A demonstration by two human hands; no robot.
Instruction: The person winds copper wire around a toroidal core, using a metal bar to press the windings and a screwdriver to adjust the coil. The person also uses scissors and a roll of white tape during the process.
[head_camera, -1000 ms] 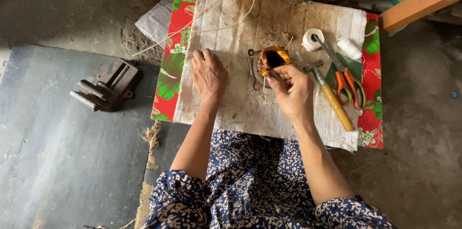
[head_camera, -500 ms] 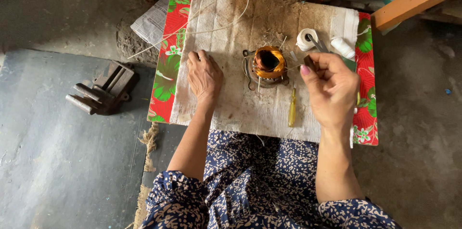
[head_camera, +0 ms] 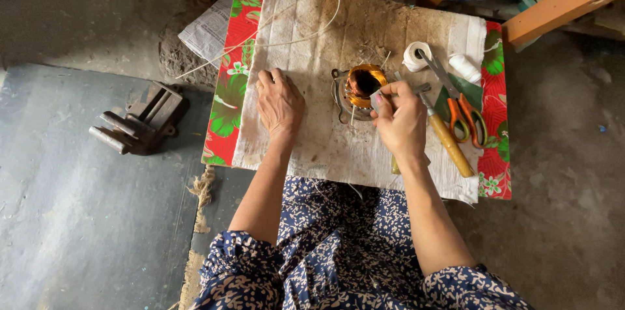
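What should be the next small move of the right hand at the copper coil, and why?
Probably slide the grey strip down into the copper coil. The right hand pinches the strip right at the coil's rim, with its tip pointing at the winding. The left hand lies flat on the cloth, apart from the coil, so it might first steady it.

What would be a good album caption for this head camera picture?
Seated at a cloth-covered board, right hand works at a copper coil; left hand rests flat.

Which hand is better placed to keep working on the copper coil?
The right hand: its fingers hold a small tool at the copper coil. The left hand lies flat on the cloth, apart from the coil.
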